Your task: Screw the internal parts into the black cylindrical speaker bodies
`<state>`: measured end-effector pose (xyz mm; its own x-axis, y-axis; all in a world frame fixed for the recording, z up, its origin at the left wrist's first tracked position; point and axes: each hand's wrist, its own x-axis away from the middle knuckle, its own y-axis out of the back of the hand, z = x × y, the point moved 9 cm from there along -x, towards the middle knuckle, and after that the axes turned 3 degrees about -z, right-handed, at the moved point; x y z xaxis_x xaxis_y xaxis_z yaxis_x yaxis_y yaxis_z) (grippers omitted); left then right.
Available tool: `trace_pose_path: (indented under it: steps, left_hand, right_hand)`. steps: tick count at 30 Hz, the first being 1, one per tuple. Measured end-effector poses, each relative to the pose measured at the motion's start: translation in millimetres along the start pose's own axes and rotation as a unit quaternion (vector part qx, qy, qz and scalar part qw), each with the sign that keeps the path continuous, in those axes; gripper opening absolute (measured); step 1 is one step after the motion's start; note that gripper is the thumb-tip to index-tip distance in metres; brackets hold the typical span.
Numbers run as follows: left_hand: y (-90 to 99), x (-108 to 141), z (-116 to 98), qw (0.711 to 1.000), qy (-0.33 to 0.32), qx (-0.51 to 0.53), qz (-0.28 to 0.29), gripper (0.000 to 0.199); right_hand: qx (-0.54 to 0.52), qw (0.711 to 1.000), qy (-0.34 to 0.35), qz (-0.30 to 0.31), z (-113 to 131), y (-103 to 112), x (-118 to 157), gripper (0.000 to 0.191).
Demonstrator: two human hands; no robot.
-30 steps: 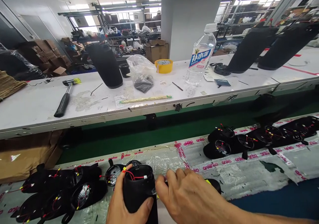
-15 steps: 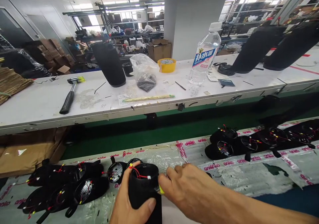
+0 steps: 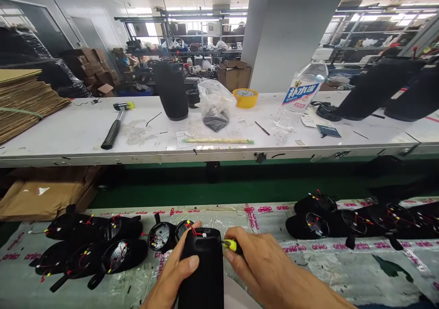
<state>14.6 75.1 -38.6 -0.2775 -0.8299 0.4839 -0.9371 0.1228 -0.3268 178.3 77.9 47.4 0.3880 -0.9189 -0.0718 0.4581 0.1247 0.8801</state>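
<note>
- Our left hand [image 3: 174, 272] wraps the black cylindrical speaker housing [image 3: 202, 277] from its left side, with the fingers curled behind and the thumb pressed on its near face; the housing stands nearly upright in this grip, its lower end running out of view.
- Our right hand [image 3: 262, 265] pinches a yellow-handled screwdriver [image 3: 231, 246] between thumb and fingers, just right of the housing's top, and the shaft touches the housing's upper edge.
- Red wires [image 3: 197, 231] loop out of the top of the housing.
- Just left of the housing lie two round speaker discs [image 3: 160, 235]; beyond them are wired housings [image 3: 92, 229], and well right of it more [image 3: 317, 224], all on a plastic-covered belt [image 3: 343, 277].
- Far ahead of the housing, a white workbench [image 3: 61, 130] carries a hammer [image 3: 115, 128], a plastic bag [image 3: 216, 105], a yellow tape roll [image 3: 245, 97] and a water bottle [image 3: 302, 96].
</note>
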Motion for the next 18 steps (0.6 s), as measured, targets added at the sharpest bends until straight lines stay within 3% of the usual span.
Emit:
trace_pose_path:
  steps: [4, 8, 13, 18]
  left_hand:
    - [5.3, -3, -9, 0.998, -0.037, -0.043, 0.016, 0.081]
    - [2.6, -9, -9, 0.995, -0.045, -0.071, 0.046, 0.077]
    - [0.5, -6, -14, 0.993, -0.070, -0.095, 0.017, 0.077]
    - [-3.4, 0, -24, 0.985, -0.099, -0.138, -0.008, 0.071]
  right_hand:
    - [0.081, 0.992, 0.070, 0.064, 17, -12, -1, 0.013]
    - [0.154, 0.978, 0.115, 0.085, 23, -19, -3, 0.011]
    - [0.227, 0.956, 0.157, 0.102, 26, -26, -1, 0.009]
    - [0.233, 0.953, 0.173, 0.087, 26, -26, 0, 0.015]
